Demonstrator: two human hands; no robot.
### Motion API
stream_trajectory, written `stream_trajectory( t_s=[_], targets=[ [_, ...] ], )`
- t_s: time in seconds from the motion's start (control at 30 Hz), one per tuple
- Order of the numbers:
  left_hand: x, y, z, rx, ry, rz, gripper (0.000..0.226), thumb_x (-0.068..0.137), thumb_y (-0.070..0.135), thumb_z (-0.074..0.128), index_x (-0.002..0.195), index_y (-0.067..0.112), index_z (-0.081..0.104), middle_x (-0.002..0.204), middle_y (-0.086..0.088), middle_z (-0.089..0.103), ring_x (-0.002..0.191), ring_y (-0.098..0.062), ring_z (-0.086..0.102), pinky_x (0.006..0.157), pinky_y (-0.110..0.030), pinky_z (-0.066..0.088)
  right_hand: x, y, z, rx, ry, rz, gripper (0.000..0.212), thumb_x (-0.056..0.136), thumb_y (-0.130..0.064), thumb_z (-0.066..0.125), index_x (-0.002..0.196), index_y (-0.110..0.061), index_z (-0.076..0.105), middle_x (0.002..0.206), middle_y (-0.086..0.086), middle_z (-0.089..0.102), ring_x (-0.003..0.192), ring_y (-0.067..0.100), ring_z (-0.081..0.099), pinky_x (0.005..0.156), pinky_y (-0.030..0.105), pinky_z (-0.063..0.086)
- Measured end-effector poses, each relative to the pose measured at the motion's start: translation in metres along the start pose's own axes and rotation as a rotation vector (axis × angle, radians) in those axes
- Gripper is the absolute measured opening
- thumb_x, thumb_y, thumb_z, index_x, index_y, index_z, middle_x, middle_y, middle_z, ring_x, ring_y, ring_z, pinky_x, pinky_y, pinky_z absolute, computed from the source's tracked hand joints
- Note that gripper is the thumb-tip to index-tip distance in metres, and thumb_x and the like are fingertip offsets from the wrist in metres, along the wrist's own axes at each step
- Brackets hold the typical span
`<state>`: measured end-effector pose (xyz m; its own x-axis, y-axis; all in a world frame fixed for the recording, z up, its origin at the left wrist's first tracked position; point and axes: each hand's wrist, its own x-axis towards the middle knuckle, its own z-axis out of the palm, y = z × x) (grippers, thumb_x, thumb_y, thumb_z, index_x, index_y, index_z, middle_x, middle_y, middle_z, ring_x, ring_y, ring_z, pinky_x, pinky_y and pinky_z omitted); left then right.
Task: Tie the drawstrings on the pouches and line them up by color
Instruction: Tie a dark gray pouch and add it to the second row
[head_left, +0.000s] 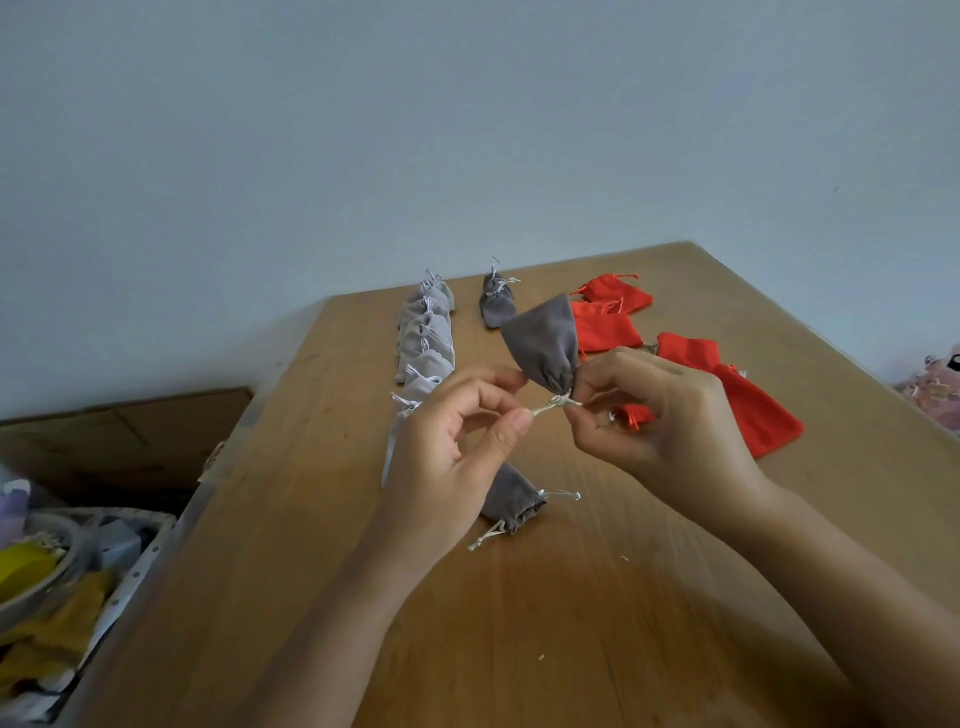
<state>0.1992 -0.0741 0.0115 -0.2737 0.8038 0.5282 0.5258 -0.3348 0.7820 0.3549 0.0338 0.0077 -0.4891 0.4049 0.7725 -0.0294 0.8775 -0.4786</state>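
the person holds one dark grey pouch (543, 343) in the air over the middle of the wooden worktop (571, 613), its gathered neck pointing down toward them. the left hand (457, 436) pinches one end of the pale drawstring (557, 403) between thumb and forefinger. the right hand (660, 410) pinches the other end just beside the knot, its fingers curled. a second dark grey pouch (511, 501) lies on the worktop below the left hand, with both cords loose. the far dark grey pouches (496, 304), seemingly two, overlap near the far edge. a row of light grey pouches (426, 343) runs from the far edge along the left side; there are about seven, overlapping too much for a sure count. at least four red pouches (605, 330) lie scattered toward the right edge.
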Motion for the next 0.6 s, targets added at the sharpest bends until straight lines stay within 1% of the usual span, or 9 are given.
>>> stream_trajectory(
  t_s=[0.07,0.17,0.27,0.33,0.43,0.53,0.6],
  targets=[
    [0.0005,-0.0002,-0.0004,0.006,0.018,-0.014,0.018,0.086,0.03,0.061,0.081,0.014,0.066,0.107,0.013,0.065,0.104,-0.006,0.062,0.083,-0.014,0.046,0.0,-0.0017,0.0004,-0.024,-0.022,-0.038,0.006,0.083,-0.013,0.066,0.082,-0.007,0.064,0.084,-0.004,0.062,0.074,0.01,0.059,0.066,0.017,0.05],
    [0.0006,0.0013,-0.0001,-0.039,0.031,-0.083,0.013,0.085,0.023,0.061,0.076,0.012,0.064,0.102,0.01,0.066,0.095,-0.003,0.063,0.078,-0.01,0.043,-0.0012,-0.0042,0.0035,-0.08,-0.02,-0.08,0.006,0.083,-0.011,0.066,0.083,-0.006,0.063,0.088,-0.001,0.06,0.073,0.01,0.054,0.063,0.015,0.046],
    [0.001,0.0007,0.0003,-0.062,0.033,-0.11,0.015,0.082,0.019,0.059,0.072,0.008,0.063,0.098,0.01,0.067,0.095,-0.001,0.063,0.077,-0.008,0.042,-0.0037,-0.0057,0.0067,-0.089,-0.004,-0.071,0.009,0.084,-0.015,0.064,0.084,-0.007,0.061,0.088,0.0,0.058,0.073,0.009,0.052,0.064,0.014,0.043],
    [0.0009,0.0006,0.0011,-0.065,0.015,-0.113,0.015,0.082,0.018,0.059,0.071,0.007,0.062,0.095,0.009,0.068,0.093,-0.002,0.063,0.076,-0.008,0.042,-0.0048,-0.0056,0.008,-0.079,0.013,-0.062,0.008,0.082,-0.01,0.068,0.083,-0.006,0.061,0.088,0.0,0.058,0.072,0.011,0.052,0.064,0.016,0.044],
    [0.0014,0.0016,0.0013,-0.089,-0.056,-0.142,0.014,0.082,0.017,0.058,0.068,0.016,0.061,0.08,0.013,0.065,0.082,-0.001,0.06,0.072,-0.009,0.042,-0.0047,-0.0056,0.0077,-0.067,0.021,-0.069,0.009,0.08,-0.004,0.069,0.083,-0.004,0.06,0.089,0.0,0.057,0.073,0.014,0.053,0.065,0.02,0.046],
    [0.0026,0.0018,-0.0011,-0.115,-0.137,-0.191,0.016,0.081,0.025,0.061,0.065,0.025,0.061,0.067,0.011,0.06,0.072,-0.003,0.057,0.07,-0.014,0.043,-0.0058,-0.0053,0.0066,-0.03,0.018,-0.046,0.006,0.08,-0.003,0.067,0.083,-0.004,0.062,0.089,0.002,0.06,0.077,0.016,0.058,0.065,0.023,0.051],
    [0.0024,0.0014,-0.0029,-0.101,-0.161,-0.183,0.018,0.078,0.033,0.059,0.064,0.022,0.06,0.064,-0.001,0.055,0.07,-0.01,0.054,0.069,-0.018,0.042,-0.0067,-0.0048,0.0082,-0.026,0.01,-0.019,0.006,0.079,-0.002,0.066,0.082,-0.004,0.062,0.086,0.003,0.061,0.076,0.015,0.059,0.066,0.023,0.052]
  ],
)
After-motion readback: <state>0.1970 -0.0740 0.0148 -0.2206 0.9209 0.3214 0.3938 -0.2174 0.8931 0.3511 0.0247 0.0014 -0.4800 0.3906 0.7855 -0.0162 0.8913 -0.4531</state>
